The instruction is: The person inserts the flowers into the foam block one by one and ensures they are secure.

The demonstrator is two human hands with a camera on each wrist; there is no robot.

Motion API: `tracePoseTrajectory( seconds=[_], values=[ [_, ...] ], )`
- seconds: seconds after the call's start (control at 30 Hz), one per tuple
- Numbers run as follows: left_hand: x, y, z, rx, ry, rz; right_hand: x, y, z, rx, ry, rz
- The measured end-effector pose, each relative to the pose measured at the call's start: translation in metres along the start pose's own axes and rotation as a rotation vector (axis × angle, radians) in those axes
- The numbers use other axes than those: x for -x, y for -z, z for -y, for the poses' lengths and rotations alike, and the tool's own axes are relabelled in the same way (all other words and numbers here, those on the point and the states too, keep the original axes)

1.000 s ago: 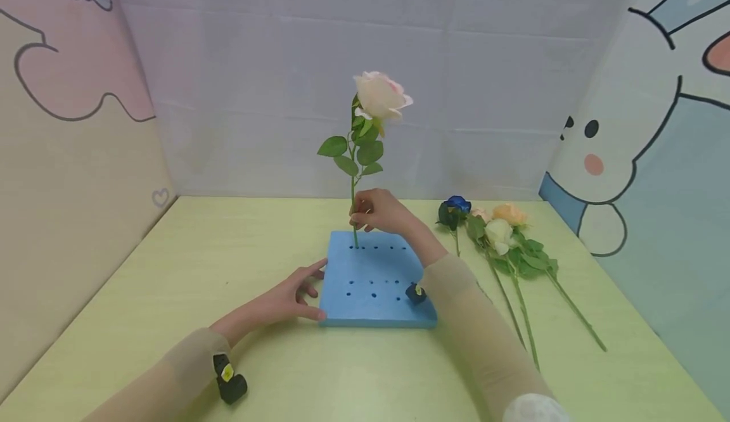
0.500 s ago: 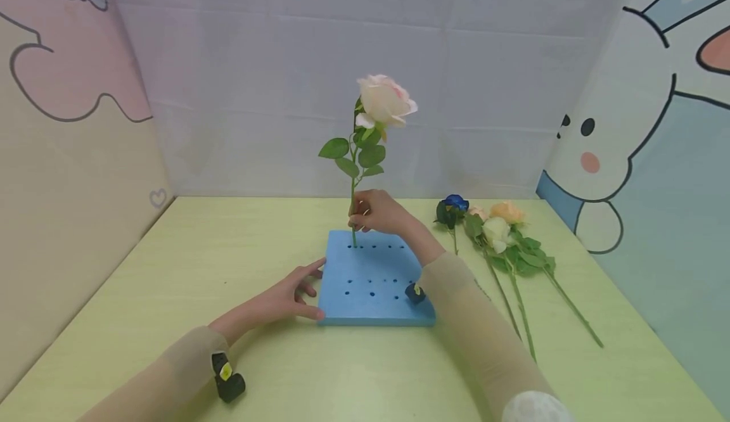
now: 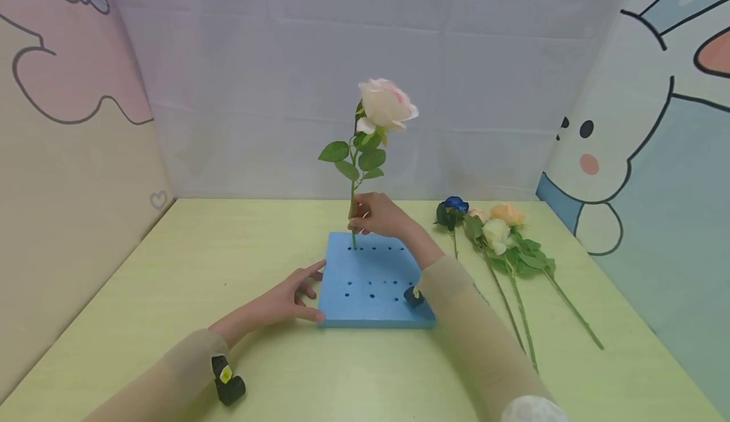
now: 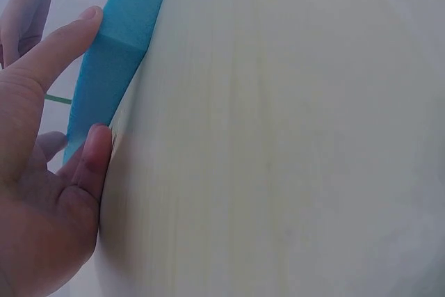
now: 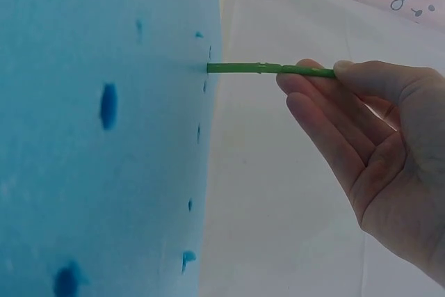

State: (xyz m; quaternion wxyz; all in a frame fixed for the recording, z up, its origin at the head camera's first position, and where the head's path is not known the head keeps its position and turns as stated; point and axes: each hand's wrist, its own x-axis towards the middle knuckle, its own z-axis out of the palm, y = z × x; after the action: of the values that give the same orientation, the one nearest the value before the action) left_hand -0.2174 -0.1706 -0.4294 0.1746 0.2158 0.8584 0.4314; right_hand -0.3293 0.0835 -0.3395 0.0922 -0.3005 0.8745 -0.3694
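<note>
Seen from the head view, a pale pink rose [image 3: 385, 104] is held upright by its green stem [image 3: 353, 216], which is pinched low down by the curled fingers of the right hand [image 3: 377, 214]. The stem's foot is set at a hole in the far left corner of a blue foam block [image 3: 373, 282], which lies flat on the yellow-green desk [image 3: 171, 270]. The block's top is marked by rows of small dark holes. The left hand [image 3: 282, 298] is laid flat on the desk with relaxed, spread fingers, and the block's left edge near its front corner is touched by the fingertips. To the right of the block, well apart from it, a bunch of loose flowers [image 3: 496, 232] is laid on the desk, among them a blue, an orange and a cream bloom, with long stems pointing toward the near edge. Cartoon-painted walls are seen around the desk.

From the left wrist view, the side of the foam block [image 4: 118, 60] is pressed by the left hand [image 4: 42, 193]: the thumb is laid along its upper corner and a straight finger is set at its lower edge, nothing being gripped.

From the right wrist view, the stem [image 5: 257, 68] is seen entering a hole in the foam block [image 5: 69, 172], and it is pinched between thumb and forefinger of the right hand [image 5: 368, 137], the other fingers being loosely curled beneath.
</note>
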Motion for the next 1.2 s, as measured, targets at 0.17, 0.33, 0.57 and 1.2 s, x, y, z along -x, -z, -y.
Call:
tracePoseTrajectory(
  seconds=[0.17,0.33,0.57,1.2],
  values=[
    [0.0,0.0,0.0,0.003,-0.002,-0.003,0.0,0.0,0.0,-0.009,0.0,0.003],
    [0.002,-0.001,-0.001,0.013,0.0,-0.004,0.0,0.001,-0.001,-0.021,-0.009,0.005],
    [0.003,-0.001,-0.003,0.008,-0.014,-0.007,-0.001,0.0,-0.001,-0.017,-0.013,0.0],
    [0.004,-0.002,-0.001,0.011,-0.009,-0.005,0.014,0.009,-0.001,0.013,0.05,-0.078]
  ],
)
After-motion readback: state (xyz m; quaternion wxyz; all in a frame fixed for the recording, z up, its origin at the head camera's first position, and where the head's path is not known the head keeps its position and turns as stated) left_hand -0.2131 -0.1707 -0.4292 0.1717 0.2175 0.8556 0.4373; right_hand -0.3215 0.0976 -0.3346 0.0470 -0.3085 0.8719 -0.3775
